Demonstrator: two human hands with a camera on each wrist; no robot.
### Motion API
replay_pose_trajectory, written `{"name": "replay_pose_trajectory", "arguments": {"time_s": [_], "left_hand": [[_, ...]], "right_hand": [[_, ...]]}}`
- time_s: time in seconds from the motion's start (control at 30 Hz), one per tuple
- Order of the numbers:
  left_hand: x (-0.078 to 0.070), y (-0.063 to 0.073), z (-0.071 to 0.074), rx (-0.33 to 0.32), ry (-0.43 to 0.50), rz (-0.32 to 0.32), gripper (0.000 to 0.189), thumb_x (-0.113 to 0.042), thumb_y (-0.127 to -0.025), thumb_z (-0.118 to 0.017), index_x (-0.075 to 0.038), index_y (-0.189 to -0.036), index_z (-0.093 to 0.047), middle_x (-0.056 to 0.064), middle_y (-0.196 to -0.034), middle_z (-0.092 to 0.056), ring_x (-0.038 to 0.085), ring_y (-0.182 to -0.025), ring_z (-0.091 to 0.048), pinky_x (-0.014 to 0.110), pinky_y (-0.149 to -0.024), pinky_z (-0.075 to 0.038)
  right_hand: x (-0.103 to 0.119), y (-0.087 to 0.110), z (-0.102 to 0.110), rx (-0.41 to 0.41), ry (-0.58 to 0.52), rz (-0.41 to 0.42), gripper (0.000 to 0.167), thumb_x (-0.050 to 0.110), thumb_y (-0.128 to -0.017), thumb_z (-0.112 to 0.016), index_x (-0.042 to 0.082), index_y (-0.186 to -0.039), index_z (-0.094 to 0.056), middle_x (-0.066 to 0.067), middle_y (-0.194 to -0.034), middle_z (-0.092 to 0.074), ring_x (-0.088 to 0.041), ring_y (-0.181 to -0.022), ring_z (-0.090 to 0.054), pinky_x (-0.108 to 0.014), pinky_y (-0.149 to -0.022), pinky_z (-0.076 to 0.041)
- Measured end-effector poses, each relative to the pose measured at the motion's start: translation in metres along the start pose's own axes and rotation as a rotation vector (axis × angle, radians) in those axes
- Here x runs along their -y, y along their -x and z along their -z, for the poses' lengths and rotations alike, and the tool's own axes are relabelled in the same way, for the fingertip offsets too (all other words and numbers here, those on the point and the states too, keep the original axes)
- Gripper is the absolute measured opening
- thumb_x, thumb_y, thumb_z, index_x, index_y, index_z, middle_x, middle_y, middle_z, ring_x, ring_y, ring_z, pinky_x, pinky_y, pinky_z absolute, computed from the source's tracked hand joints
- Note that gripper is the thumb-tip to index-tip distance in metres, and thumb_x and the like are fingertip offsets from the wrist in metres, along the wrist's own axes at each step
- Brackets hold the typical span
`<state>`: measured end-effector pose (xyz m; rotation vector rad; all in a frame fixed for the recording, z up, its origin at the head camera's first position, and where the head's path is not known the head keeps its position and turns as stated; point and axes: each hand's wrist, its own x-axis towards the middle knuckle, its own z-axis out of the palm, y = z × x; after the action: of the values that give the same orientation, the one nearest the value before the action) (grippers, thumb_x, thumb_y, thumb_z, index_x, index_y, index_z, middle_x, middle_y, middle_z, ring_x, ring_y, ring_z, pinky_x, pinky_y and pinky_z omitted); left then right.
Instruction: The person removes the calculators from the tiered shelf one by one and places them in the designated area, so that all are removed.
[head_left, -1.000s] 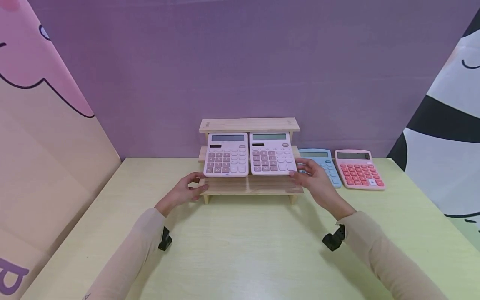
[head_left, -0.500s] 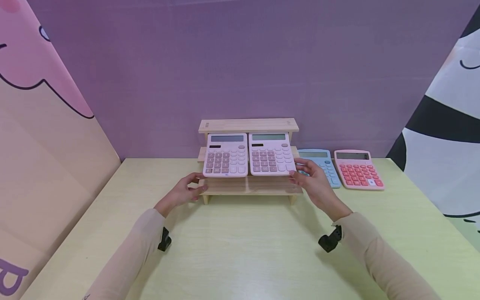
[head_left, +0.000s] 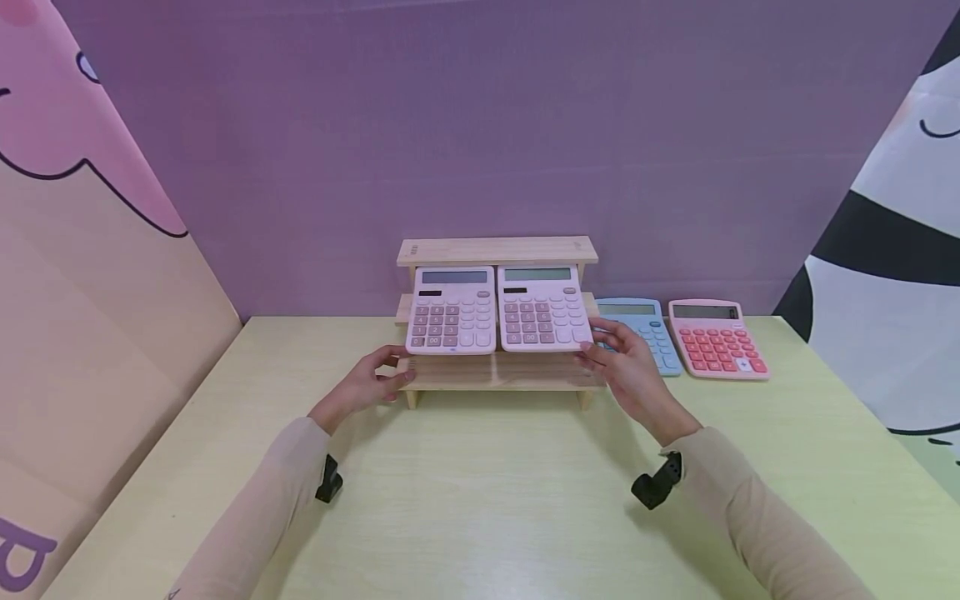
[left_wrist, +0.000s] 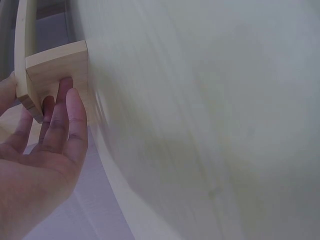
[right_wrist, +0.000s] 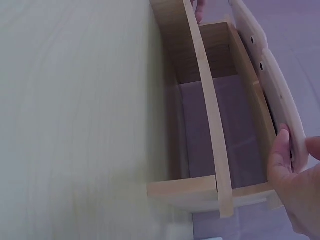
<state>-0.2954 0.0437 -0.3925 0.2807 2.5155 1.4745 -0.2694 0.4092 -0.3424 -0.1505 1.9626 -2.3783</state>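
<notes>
A tiered wooden shelf rack [head_left: 498,372] stands at the back of the table. Two pale pink calculators, the left one [head_left: 452,312] and the right one [head_left: 543,310], lean side by side on its middle tier. My left hand [head_left: 365,383] grips the left end of the lowest board; in the left wrist view, the fingers [left_wrist: 59,120] reach under it against the side leg, thumb on the board. With my right hand [head_left: 632,367] I pinch the lower right corner of the right calculator; the right wrist view shows a fingertip [right_wrist: 284,137] beneath its edge.
Right of the rack, a blue calculator [head_left: 651,329], partly behind my right hand, and a pink calculator [head_left: 718,340] with coral keys lie on the table [head_left: 480,492]. A purple backdrop [head_left: 480,125] rises right behind the rack.
My right wrist has shifted slightly left and down, its fingers staying at the right calculator's corner. The left hand and both calculators on the rack have hardly moved.
</notes>
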Motion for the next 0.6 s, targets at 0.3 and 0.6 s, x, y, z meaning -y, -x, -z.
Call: {"name": "replay_pose_trajectory", "arguments": {"time_s": [0.3, 0.6], "left_hand": [[0.0003, 0.0003, 0.0002, 0.005, 0.0, -0.006, 0.048, -0.027, -0.09, -0.059, -0.013, -0.132, -0.041, 0.016, -0.129, -0.038, 0.027, -0.101, -0.054, 0.035, -0.075, -0.054], [0.0002, -0.0012, 0.0008, 0.006, 0.015, 0.001, 0.048, -0.026, -0.09, -0.058, -0.013, -0.132, -0.041, 0.016, -0.127, -0.038, 0.026, -0.101, -0.055, 0.035, -0.076, -0.054]], "right_hand": [[-0.0005, 0.0035, -0.0002, 0.012, -0.084, 0.002, 0.044, -0.004, -0.09, -0.049, 0.001, -0.13, -0.032, -0.005, -0.105, -0.049, -0.01, -0.086, -0.062, -0.029, -0.09, -0.049], [-0.0008, 0.0057, 0.0002, 0.021, -0.147, 0.006, 0.042, -0.006, -0.09, -0.047, 0.002, -0.128, -0.033, -0.004, -0.102, -0.052, -0.011, -0.084, -0.063, -0.026, -0.083, -0.053]]}}
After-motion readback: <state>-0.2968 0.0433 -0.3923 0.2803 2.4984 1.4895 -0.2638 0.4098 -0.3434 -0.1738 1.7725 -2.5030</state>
